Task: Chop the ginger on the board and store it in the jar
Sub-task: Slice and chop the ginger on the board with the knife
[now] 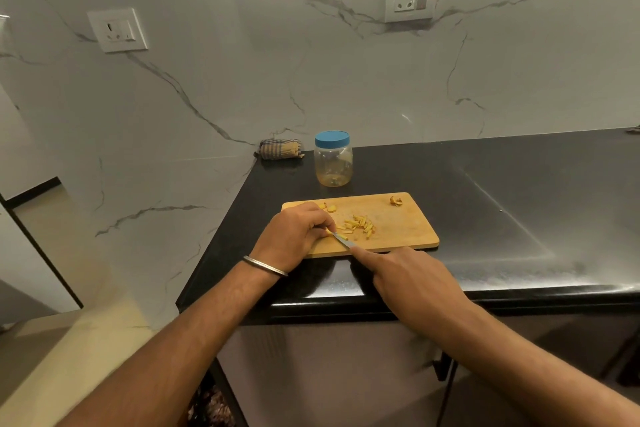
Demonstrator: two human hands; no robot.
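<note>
Many yellow ginger strips [358, 225] on board [408, 229]; left hand [294, 236] fingers curled; right hand [412, 279] grips knife [343, 240]

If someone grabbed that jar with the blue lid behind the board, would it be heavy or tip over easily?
The jar looks like thin clear plastic and nearly empty, with only a few bits at the bottom, so it is probably light. It is squat with a wide base, so it seems unlikely to tip, though a push might slide it on the glossy counter. Its lid is on.
</note>
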